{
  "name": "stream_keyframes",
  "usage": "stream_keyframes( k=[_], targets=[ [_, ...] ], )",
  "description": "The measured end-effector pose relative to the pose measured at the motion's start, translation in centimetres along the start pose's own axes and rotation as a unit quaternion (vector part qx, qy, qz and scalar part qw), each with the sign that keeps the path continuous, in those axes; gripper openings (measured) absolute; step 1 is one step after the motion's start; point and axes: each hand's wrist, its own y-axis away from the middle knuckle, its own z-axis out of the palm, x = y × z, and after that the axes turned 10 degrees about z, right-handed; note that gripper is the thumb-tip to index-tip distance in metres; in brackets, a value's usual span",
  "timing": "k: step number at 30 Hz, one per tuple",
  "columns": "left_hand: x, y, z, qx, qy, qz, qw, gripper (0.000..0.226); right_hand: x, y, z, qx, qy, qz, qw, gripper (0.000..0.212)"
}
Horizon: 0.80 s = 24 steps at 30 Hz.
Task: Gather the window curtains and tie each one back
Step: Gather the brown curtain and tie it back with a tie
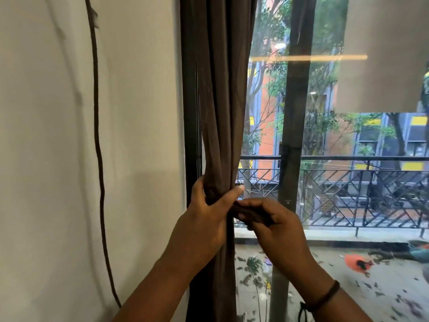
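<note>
A dark brown curtain (222,101) hangs bunched into a narrow column at the left edge of the window. My left hand (206,219) grips the gathered folds at waist height, thumb across the front. Just to its right, my right hand (274,231) pinches a dark brown strip of fabric (251,216), which runs from the bundle into its curled fingers. Whether the strip is a separate tie or part of the curtain cannot be told. The two hands touch at the bundle.
A white wall (69,159) with a thin dark cord (99,159) hanging down it lies to the left. The dark window frame (191,112) stands behind the curtain. A vertical mullion (294,112) splits the glass; a balcony railing (348,159) shows outside.
</note>
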Motion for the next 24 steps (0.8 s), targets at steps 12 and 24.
stream_keyframes(
  k=[12, 24],
  targets=[
    [3.5, -2.9, 0.6, 0.100, -0.313, 0.177, 0.928, 0.024, 0.9, -1.9, -5.2, -0.013, -0.088, -0.042, 0.995, 0.034],
    [5.9, -6.4, 2.2, -0.002, -0.302, 0.116, 0.946, 0.017, 1.0, -1.6, -7.6, -0.045, -0.207, 0.098, 0.972, 0.053]
  ],
)
